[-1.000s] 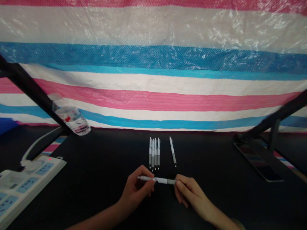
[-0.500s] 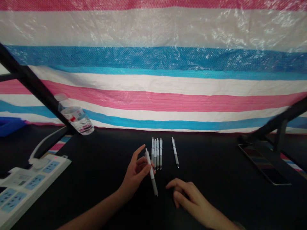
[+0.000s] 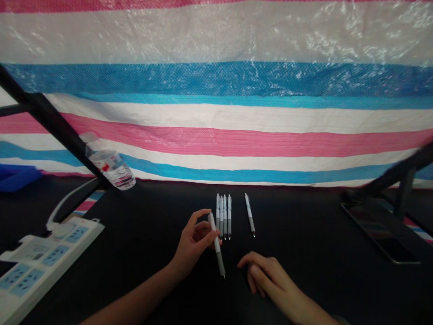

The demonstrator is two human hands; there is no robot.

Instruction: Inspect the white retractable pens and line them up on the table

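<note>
My left hand pinches a white ballpoint pen with a grey grip between thumb and fingers. Its tip points down toward me, and my index fingertip rests on the push button at the top end. Just behind, several matching pens lie side by side on the black table, their lower ends partly hidden by my fingers. One more pen lies apart to their right, slightly slanted. My right hand rests on the table to the right of the held pen, fingers loosely bent and apart, holding nothing.
A white power strip with a plugged-in cable lies at the left. Behind it a clear water bottle leans by a black bar. A phone lies at the right under another stand. Striped sheeting hangs behind the table.
My left index finger has come down from a raised position onto the pen's top button. The view has shifted slightly. My right hand stays about where it was.
</note>
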